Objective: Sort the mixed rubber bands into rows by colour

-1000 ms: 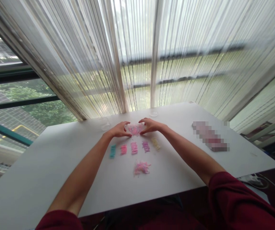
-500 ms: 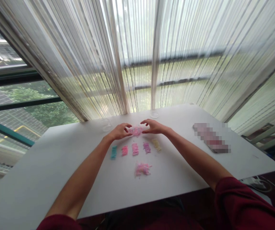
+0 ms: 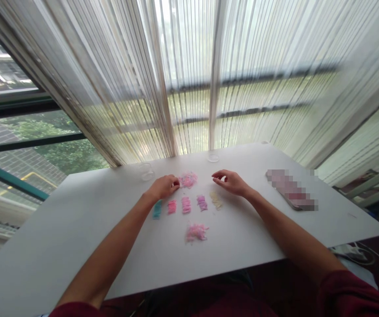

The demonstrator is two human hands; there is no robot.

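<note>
A mixed pile of small pink, lilac and pale pieces (image 3: 188, 179) lies on the white table; their kind is too small to make out. My left hand (image 3: 167, 186) is at the pile's left edge, its fingers curled together; whatever is in them is hidden. To the right of the pile, apart from it, my right hand (image 3: 229, 181) hovers with thumb and fingers parted. Nearer me runs a row of sorted groups: teal (image 3: 156, 210), bright pink (image 3: 171, 207), light pink (image 3: 186, 205), purple (image 3: 202, 203) and cream (image 3: 216, 200).
A second mixed pile (image 3: 196, 232) lies closer to the table's front. Clear round lids or dishes (image 3: 213, 158) (image 3: 147, 172) stand towards the back edge. On the right is a pixelated flat object (image 3: 290, 191). Sheer curtains (image 3: 189, 123) hang behind the white table (image 3: 242, 246).
My right hand has drawn away from the far pile to the right. My left hand has shifted slightly left and down, and its fingers have curled in.
</note>
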